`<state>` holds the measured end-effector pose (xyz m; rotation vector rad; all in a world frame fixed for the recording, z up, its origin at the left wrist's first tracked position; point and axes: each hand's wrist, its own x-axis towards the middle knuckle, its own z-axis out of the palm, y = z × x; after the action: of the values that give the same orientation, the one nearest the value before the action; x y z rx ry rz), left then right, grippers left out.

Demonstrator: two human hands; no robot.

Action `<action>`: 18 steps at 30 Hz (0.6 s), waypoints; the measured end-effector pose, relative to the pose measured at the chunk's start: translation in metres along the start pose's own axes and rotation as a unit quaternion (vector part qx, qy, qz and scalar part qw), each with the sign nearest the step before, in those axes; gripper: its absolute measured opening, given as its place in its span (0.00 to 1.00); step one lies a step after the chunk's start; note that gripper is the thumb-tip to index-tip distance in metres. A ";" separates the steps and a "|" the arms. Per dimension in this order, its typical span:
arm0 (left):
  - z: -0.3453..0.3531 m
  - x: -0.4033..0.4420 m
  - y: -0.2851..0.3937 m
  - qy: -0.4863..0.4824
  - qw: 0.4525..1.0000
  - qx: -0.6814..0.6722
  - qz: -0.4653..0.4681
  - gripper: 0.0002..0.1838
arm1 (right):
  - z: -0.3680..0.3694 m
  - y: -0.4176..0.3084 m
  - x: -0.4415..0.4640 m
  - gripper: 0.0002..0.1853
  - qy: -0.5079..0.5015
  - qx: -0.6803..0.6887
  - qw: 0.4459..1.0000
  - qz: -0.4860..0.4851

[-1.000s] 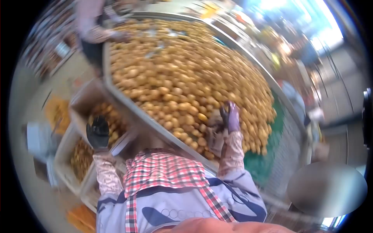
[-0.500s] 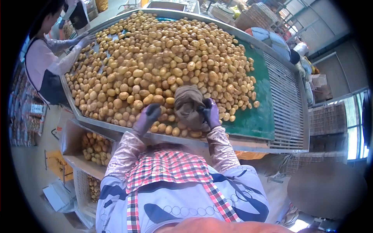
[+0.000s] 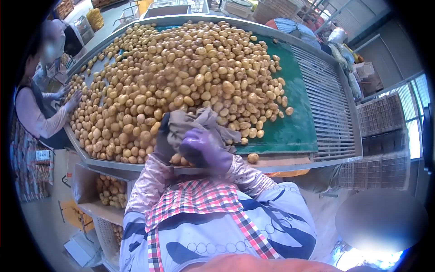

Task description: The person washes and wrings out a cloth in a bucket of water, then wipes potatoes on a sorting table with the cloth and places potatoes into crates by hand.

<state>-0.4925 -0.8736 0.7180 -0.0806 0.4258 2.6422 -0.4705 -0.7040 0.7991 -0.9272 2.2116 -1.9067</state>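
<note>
A crumpled grey-brown cloth (image 3: 204,121) is bunched over the near edge of a big heap of potatoes (image 3: 181,72). My left hand (image 3: 162,139), in a dark-palmed glove, grips the cloth's left side with its fingers upright against it. In front of the cloth is my right hand (image 3: 207,148), in a purple glove with dark fingers. It is a little blurred, its fingers curled in against the fabric. Whether a potato lies inside the folds is hidden. Several potatoes sit just below my left hand, and one single potato (image 3: 253,158) rests on the table's near ledge.
The heap lies on a metal-rimmed table (image 3: 335,160) with a green surface (image 3: 290,131) and a slatted roller section (image 3: 324,99) at right. A co-worker (image 3: 38,111) reaches in from the left. Below left stands an open box (image 3: 86,190) of potatoes. Stacked crates (image 3: 380,118) stand at right.
My left hand has moved from beside the cloth onto its left side. My right hand has crossed leftward over the cloth's front. The cloth is spread wider, and the view has shifted.
</note>
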 end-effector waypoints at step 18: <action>0.052 -0.059 0.061 0.058 0.918 0.335 0.203 0.37 | 0.016 0.020 0.055 0.15 -0.169 0.388 0.830 0.364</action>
<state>-0.4666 -0.9345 0.7919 0.0813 1.5022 2.7189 -0.5166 -0.7436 0.7948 -0.1880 1.1151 -1.7687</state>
